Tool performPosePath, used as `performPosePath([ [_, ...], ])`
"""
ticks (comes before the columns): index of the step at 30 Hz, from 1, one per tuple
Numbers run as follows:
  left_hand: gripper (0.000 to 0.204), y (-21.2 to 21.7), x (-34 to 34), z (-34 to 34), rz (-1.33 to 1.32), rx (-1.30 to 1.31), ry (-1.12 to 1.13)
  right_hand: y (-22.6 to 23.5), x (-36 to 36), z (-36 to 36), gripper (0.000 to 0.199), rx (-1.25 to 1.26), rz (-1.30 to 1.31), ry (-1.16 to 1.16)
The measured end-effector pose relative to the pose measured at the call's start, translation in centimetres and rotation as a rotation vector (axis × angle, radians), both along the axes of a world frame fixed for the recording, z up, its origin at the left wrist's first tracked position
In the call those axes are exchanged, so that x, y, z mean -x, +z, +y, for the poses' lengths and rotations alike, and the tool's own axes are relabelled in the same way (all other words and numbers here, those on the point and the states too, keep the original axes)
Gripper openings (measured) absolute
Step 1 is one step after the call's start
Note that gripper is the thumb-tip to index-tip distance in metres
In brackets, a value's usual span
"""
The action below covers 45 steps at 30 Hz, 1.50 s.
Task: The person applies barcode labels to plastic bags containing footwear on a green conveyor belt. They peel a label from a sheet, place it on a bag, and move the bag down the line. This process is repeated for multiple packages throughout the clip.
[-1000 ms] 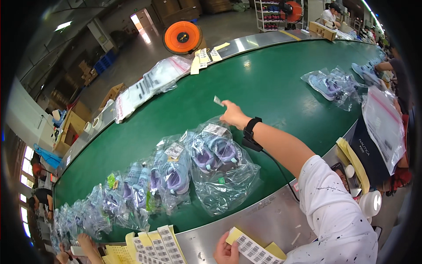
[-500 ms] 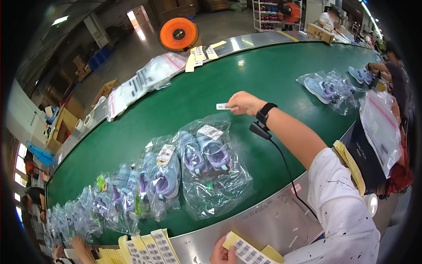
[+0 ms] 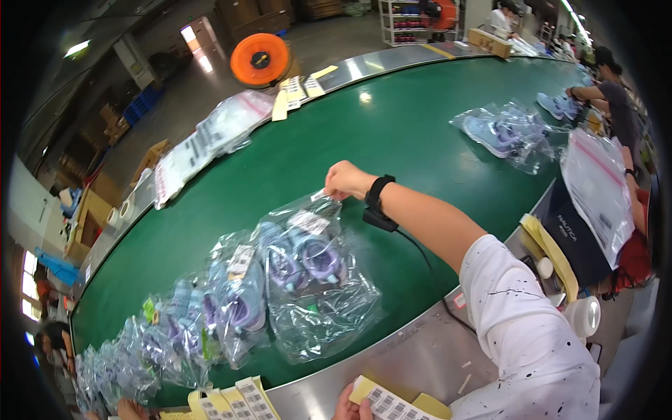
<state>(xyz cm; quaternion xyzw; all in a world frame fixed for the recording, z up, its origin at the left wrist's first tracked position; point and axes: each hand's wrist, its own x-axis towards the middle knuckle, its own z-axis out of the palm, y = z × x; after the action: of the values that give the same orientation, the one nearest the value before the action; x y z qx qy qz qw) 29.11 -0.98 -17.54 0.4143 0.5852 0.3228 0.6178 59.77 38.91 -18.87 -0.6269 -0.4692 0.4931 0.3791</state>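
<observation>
My right hand (image 3: pixel 348 180), wearing a black wrist strap with a small dark device, is closed in a pinch at the far edge of a clear plastic bag (image 3: pixel 315 332). A small white barcode sticker (image 3: pixel 318 196) shows at its fingertips, against the bag's top corner. Inside that bag lies a pair of light blue and purple sneakers (image 3: pixel 323 260) with a white paper on them. At the lower edge my left hand (image 3: pixel 344 406), partly cut off, grips a yellow-backed sheet of barcode stickers (image 3: pixel 392 406).
More bagged sneakers (image 3: pixel 238 301) line the green belt (image 3: pixel 392 126) to the left. Another bagged pair (image 3: pixel 493 133) lies at right. Sticker sheets (image 3: pixel 234 402) rest on the metal edge. Plastic bags (image 3: pixel 217 136) lie beyond the belt near an orange fan (image 3: pixel 260 59). Co-workers (image 3: pixel 609 91) are at right.
My right hand has moved left and down with the barcode sticker, from above the belt to the bag's far edge. The left hand still holds its sticker sheet. The whole view has shifted slightly.
</observation>
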Motion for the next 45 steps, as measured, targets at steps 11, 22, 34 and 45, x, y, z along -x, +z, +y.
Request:
performPosePath([
  [11,0.043,1.4,-1.0,0.4,-0.021,-0.064,0.091,4.7,-21.2,-9.1,0.025,0.18,-1.373,-0.606],
  [22,0.045,-0.3,-1.0,0.2,0.001,-0.138,0.028,3.3,-30.1,-16.2,0.022,0.266,-1.74,-0.361],
  [34,0.047,1.8,-1.4,4.7,-0.175,-0.329,0.152,13.4,4.9,-19.9,0.025,-0.402,-0.147,0.495],
  [45,0.026,3.6,1.2,7.1,-0.027,-0.56,0.176,6.6,13.6,-29.2,0.029,-0.183,0.104,0.577],
])
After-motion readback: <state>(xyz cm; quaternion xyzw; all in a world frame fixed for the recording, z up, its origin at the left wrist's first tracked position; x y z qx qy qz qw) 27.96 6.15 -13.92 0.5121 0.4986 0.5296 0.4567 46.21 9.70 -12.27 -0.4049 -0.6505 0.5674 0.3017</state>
